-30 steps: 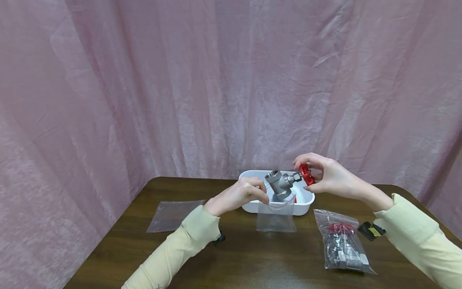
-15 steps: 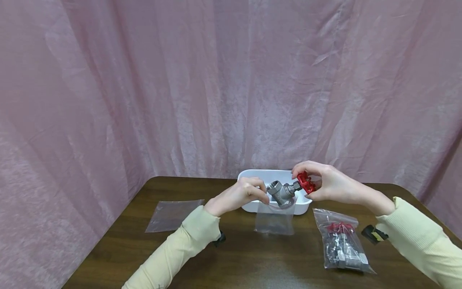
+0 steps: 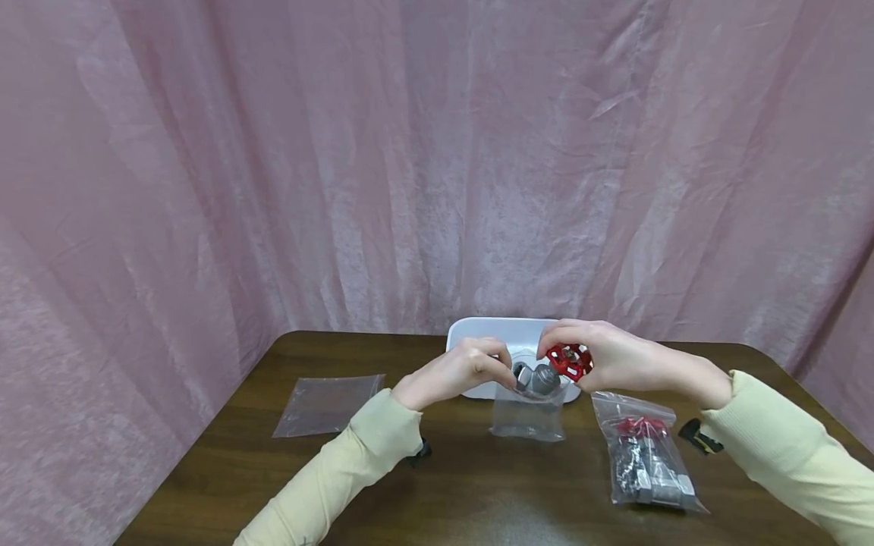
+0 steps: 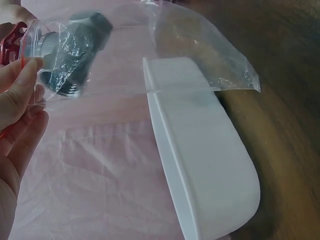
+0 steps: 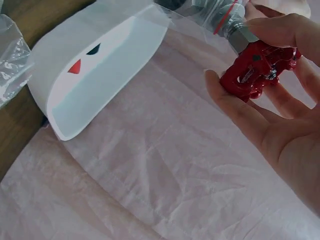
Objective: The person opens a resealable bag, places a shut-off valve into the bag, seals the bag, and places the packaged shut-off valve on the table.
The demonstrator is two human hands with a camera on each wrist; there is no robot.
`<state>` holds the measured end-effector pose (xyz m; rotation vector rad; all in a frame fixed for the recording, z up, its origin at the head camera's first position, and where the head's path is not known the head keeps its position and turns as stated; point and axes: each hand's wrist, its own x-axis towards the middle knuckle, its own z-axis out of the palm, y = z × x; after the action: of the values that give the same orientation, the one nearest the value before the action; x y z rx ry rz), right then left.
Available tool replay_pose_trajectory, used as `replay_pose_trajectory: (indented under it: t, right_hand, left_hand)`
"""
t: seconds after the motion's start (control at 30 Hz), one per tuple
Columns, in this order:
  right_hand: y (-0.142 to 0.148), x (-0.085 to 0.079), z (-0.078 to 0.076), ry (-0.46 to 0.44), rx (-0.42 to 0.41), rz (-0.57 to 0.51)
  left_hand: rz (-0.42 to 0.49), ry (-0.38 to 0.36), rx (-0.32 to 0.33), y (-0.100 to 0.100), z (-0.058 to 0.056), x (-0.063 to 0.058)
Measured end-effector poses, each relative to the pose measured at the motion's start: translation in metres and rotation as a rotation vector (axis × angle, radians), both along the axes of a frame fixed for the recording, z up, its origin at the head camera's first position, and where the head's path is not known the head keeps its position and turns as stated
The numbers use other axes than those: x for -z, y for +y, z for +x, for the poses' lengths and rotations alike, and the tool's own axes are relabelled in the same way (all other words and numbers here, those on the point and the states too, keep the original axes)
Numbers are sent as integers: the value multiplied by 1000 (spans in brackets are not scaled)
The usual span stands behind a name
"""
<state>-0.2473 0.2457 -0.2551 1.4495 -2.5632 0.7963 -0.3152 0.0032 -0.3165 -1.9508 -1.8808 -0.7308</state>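
My left hand (image 3: 464,368) pinches the mouth edge of a clear zip bag (image 3: 529,423), holding it up in front of the white tub. With its fingers and thumb about the red handwheel (image 3: 570,362), my right hand (image 3: 614,358) grips a metal gate-type valve (image 3: 544,380). In the left wrist view the valve's grey body (image 4: 80,47) lies inside the bag's mouth, tilted, and the bag's far end (image 4: 220,60) hangs flat. The right wrist view shows the handwheel (image 5: 257,70) outside the bag, past the red zip line.
Behind the bag stands the white tub (image 3: 478,329); a red and a dark patch show inside it in the right wrist view. A filled zip bag (image 3: 652,462) with a red-wheeled valve lies at right. At left lies a flat clear bag (image 3: 328,406). Pink curtain (image 3: 437,167) hangs behind the table.
My right hand has moved down and left, turning the valve so that its body goes from above the bag into its mouth. My left hand has stayed nearly still on the bag.
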Motion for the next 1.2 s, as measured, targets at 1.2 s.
replay_pose_trajectory:
  t: [1.2]
  right_hand:
    - [-21, 67, -10, -150, 50, 167]
  left_hand:
    - [-26, -32, -34, 10, 5, 55]
